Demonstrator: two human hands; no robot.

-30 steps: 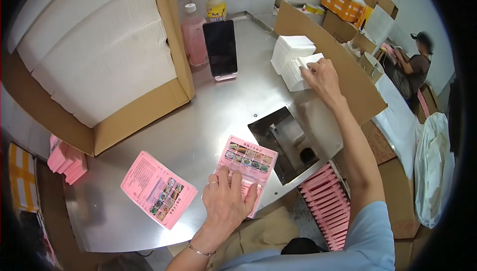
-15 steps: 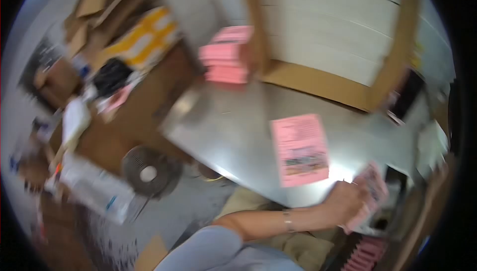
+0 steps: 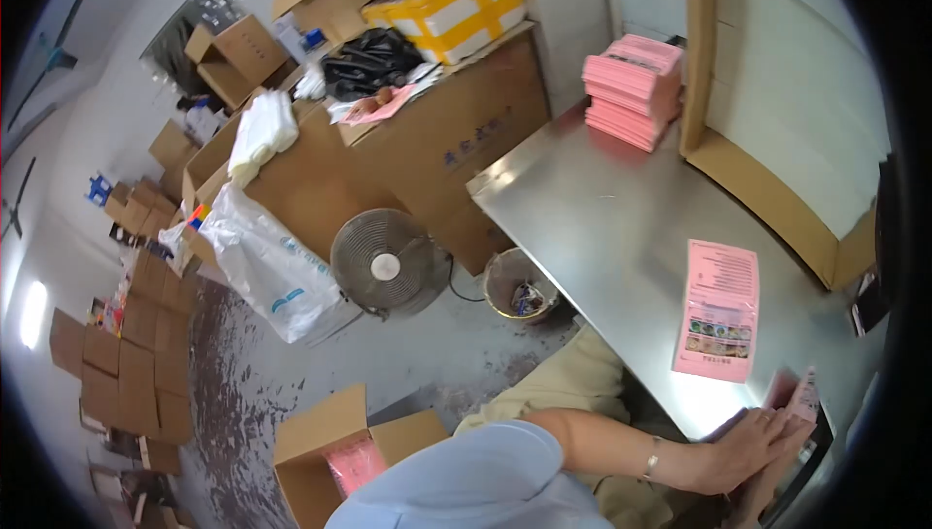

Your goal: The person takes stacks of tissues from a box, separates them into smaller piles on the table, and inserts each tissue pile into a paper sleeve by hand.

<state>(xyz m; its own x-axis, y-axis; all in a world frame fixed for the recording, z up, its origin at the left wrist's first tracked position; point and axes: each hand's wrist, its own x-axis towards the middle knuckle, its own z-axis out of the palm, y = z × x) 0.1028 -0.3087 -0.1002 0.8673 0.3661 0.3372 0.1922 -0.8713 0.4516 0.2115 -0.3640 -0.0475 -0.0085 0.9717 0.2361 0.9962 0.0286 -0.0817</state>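
Left hand [image 3: 743,453] at lower right, over the near edge of the table [image 3: 602,228]; fingers laid against pink printed leaflet [image 3: 806,397], firm grasp or mere contact, cannot tell. Right hand [image 3: 774,476] just below, overlapped and mostly hidden; finger state impossible to judge.

Containers: open carton [image 3: 293,456] on floor, pink contents [image 3: 355,465] inside. Wastebasket [image 3: 500,286] beside table, small litter in bottom. Upright cardboard box [image 3: 762,199] at right, white material [image 3: 786,82] within, cut off by dark lens rim.

Writing: flat pink sheet [image 3: 716,308] on table, print above food pictures, too fine to read. Characters on big brown carton [image 3: 485,175], not legible. Blue print on white plastic bag [image 3: 267,262], likewise unreadable
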